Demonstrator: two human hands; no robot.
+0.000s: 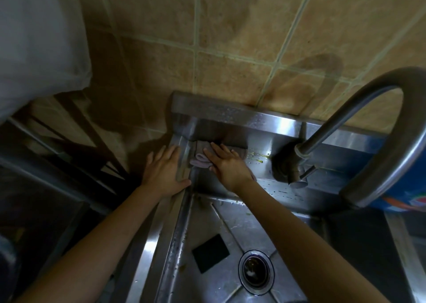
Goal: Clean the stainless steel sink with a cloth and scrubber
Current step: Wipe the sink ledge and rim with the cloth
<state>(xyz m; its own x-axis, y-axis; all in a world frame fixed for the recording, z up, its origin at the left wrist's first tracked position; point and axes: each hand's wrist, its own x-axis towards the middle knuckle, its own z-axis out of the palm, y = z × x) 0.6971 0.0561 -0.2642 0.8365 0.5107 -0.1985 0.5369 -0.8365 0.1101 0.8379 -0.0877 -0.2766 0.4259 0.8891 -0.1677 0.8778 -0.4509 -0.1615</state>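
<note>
We see the sink (242,224) from above, with the wiping step in hand. The right hand (227,164), at the centre of the frame, presses the cloth (199,158) flat against the back ledge in the sink's upper-left corner; its fingers (219,149) lie straight and spread on top of the cloth, curled round nothing. Part of the cloth shows bunched to the left of the fingers, and the rest is hidden under the palm. The left hand (164,169) rests open on the left rim, just beside the cloth, fingers extended, and we judge that it braces the body. The scrubber (211,253), a dark square pad, lies untouched on the basin floor at lower centre, just left of the drain (255,271) and well apart from both hands. Yellowish specks remain on the ledge between the cloth and the tap (345,141). We judge that the next move calls for sliding the cloth rightward over them, under steady pressure.
</note>
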